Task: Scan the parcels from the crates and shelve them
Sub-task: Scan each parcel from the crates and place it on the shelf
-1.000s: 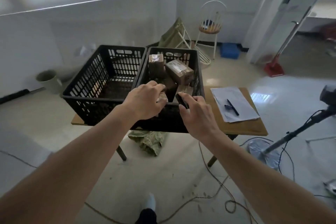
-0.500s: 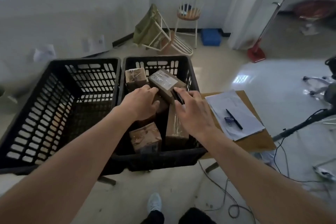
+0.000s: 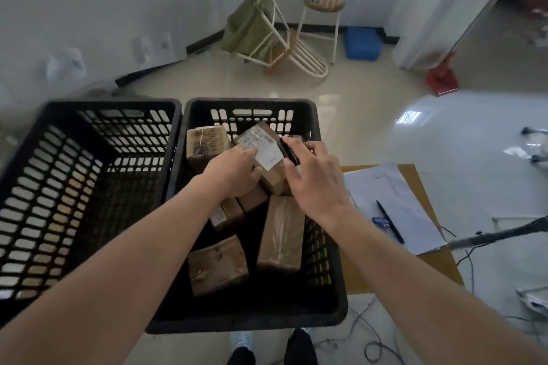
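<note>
two black crates sat side by side, the left crate (image 3: 89,187) holding nothing i could see, the right crate (image 3: 255,314) full of brown parcels. left hand (image 3: 234,172) gripped the labelled parcel (image 3: 264,154) at the far end of the right crate. right hand (image 3: 311,175) pinched a dark scanner (image 3: 287,151) against that parcel's label. papers (image 3: 391,204) and pen (image 3: 390,221) lay just right of that crate.
</note>
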Available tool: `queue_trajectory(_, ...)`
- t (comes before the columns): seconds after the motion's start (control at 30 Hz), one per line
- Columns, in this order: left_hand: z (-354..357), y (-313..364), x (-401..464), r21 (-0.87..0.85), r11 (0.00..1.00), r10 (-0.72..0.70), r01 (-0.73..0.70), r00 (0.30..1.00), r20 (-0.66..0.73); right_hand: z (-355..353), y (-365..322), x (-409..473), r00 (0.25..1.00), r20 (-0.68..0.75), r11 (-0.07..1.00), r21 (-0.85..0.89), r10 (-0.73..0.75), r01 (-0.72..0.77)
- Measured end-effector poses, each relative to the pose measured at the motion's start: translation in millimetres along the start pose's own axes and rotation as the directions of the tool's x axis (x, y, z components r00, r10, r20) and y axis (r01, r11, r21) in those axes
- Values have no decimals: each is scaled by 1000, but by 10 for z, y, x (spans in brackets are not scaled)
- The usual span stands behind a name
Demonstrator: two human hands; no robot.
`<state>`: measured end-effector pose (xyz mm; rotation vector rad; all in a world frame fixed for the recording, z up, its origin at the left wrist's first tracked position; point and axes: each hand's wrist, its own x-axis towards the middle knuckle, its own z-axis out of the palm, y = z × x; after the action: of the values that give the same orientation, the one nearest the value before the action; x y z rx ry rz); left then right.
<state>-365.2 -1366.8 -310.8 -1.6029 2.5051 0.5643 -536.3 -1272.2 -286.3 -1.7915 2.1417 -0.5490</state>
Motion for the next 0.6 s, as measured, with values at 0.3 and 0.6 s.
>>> queue_trajectory(0.3,270,235,587,-142,968,-188,209,971,150,-42,336,570,999,14,999,-11,-34,34)
queue_trajectory(0.6,618,513,773,-587,617,-499,524,837,224,-59,618,724,998,39,999,3,-53,52)
